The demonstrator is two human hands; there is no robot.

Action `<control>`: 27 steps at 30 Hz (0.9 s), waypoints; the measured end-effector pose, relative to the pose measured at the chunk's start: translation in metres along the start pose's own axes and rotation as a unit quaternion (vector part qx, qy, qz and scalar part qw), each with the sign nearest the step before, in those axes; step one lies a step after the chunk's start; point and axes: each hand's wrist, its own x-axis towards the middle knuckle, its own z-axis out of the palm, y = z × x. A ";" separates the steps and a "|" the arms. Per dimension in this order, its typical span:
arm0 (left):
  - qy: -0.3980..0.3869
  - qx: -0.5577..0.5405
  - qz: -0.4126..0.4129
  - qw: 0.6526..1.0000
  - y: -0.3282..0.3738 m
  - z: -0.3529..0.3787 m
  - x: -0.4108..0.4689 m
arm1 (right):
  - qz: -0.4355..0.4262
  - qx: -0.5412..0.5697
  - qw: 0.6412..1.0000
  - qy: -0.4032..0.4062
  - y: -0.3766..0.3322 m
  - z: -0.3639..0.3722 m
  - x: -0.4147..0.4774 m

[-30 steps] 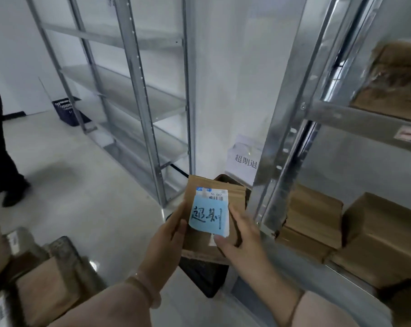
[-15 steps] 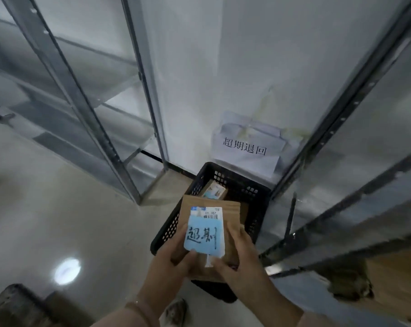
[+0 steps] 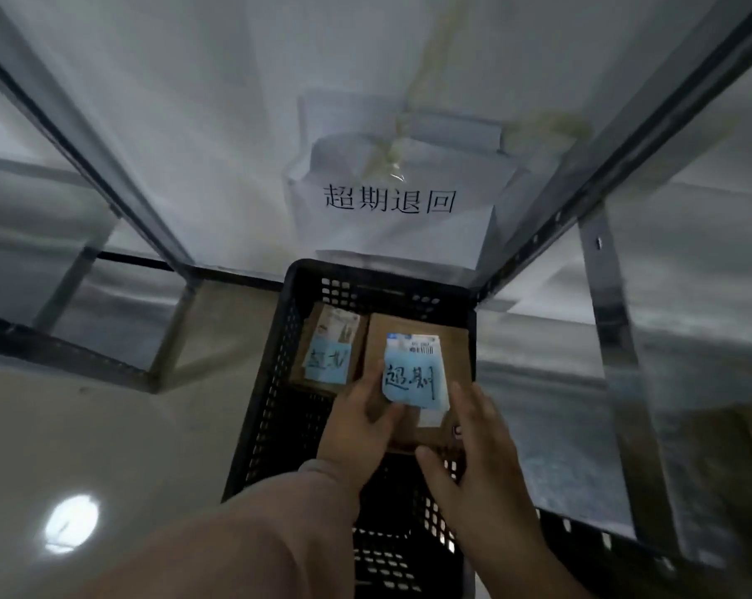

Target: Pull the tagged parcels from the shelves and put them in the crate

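A brown cardboard parcel (image 3: 456,352) with a blue handwritten tag (image 3: 415,380) is inside the black slatted crate (image 3: 274,382), on its right side. My left hand (image 3: 357,430) grips the parcel's near left edge, thumb on the tag. My right hand (image 3: 477,451) holds the near right corner, fingers spread over the top. A second tagged brown parcel (image 3: 328,348) lies in the crate's far left part.
The crate stands on the floor against a white wall under a paper sign (image 3: 391,201) with black characters. Metal shelf uprights flank it, one at the left (image 3: 76,123) and one at the right (image 3: 616,339). Pale floor (image 3: 84,447) lies to the left.
I moved up to the crate and looked down into it. Both hands lowered the tagged parcel from above the crate's near rim into its right side.
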 end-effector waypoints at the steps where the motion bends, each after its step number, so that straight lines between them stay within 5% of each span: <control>1: 0.000 0.017 0.000 1.000 -0.006 0.005 0.016 | 0.011 -0.008 1.000 0.010 0.002 0.005 0.008; 10: -0.001 0.127 0.005 0.992 -0.048 0.033 0.114 | 0.054 -0.093 0.994 -0.007 0.033 0.040 0.039; 16: -0.091 0.246 -0.068 0.963 -0.055 0.037 0.134 | 0.073 -0.114 0.991 -0.007 0.045 0.044 0.039; 21: -0.093 0.290 -0.005 0.953 -0.027 0.023 0.094 | 0.046 -0.133 0.990 -0.015 0.035 0.035 0.032; 27: 0.034 0.383 0.231 0.894 0.029 -0.021 -0.013 | -0.059 -0.193 0.979 -0.024 0.002 0.003 -0.005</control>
